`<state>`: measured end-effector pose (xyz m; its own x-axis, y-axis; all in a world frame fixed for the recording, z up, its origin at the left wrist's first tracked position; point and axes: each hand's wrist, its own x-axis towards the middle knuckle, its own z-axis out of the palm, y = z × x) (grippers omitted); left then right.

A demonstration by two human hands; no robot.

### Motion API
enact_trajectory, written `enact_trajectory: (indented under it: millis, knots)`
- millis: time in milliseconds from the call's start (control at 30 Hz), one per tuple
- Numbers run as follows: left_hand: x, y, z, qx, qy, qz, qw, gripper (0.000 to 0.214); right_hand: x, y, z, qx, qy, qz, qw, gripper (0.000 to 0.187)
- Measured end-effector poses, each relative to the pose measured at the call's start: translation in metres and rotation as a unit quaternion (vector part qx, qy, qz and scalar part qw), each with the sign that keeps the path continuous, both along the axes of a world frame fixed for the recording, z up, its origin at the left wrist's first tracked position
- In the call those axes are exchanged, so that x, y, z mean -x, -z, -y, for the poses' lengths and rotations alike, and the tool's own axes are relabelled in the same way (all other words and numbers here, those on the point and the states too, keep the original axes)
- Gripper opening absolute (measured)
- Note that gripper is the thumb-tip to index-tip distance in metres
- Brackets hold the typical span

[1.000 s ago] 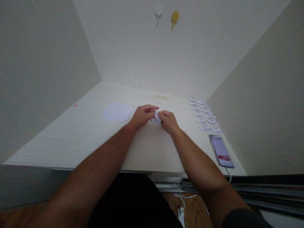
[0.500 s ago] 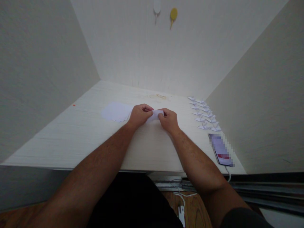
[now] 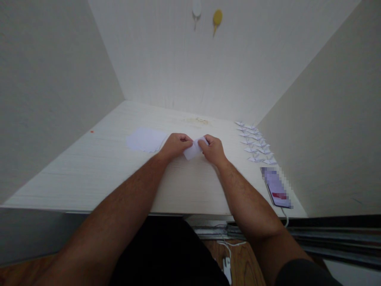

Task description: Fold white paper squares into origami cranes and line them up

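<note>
My left hand (image 3: 175,145) and my right hand (image 3: 213,149) meet over the middle of a pale wooden desk (image 3: 98,167). Between them they pinch a small folded piece of white paper (image 3: 193,149), held just above the desk top. The fingers of both hands are curled closed on the paper's ends. A loose stack of white paper sheets (image 3: 145,140) lies flat just left of my left hand.
Several small folded paper cranes (image 3: 256,144) stand in rows at the desk's right back. A phone (image 3: 276,186) with a cable lies near the right front edge. Walls close the desk in on three sides. Two hooks (image 3: 217,18) hang on the back wall.
The folded paper has turned between my fingers and now hangs lower, tilted toward me. Both hands have stayed in the same spot over the desk.
</note>
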<state>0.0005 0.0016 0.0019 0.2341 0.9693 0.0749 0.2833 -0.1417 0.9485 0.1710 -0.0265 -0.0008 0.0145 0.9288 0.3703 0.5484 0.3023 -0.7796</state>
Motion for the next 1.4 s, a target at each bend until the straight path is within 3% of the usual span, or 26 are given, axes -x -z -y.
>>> enact_trajectory:
  millis: [267, 500, 700, 1067, 1400]
  knots:
    - [0.0004, -0.0008, 0.0007, 0.02, -0.001, 0.01, 1.0, 0.019, 0.0004, 0.0003, -0.0017, 0.022, 0.023, -0.008, 0.999, 0.023]
    - [0.0005, -0.0004, -0.0005, 0.01, -0.011, -0.029, 0.999, 0.018, 0.0018, -0.0001, 0.0031, 0.024, -0.028, 0.002, 0.999, 0.015]
    - [-0.0021, -0.0064, 0.003, 0.017, -0.033, -0.042, 0.998, 0.011, 0.0048, 0.0032, 0.003, 0.046, -0.079, -0.125, 0.988, 0.016]
    - [-0.0038, -0.0058, 0.0034, 0.113, -0.018, 0.099, 0.989, 0.007, 0.0011, 0.0082, -0.0028, 0.059, -0.127, -0.213, 0.967, 0.006]
    - [-0.0038, -0.0086, 0.0048, 0.133, -0.012, 0.117, 0.984, 0.01, 0.0004, 0.0027, 0.0006, 0.077, -0.115, -0.188, 0.972, 0.009]
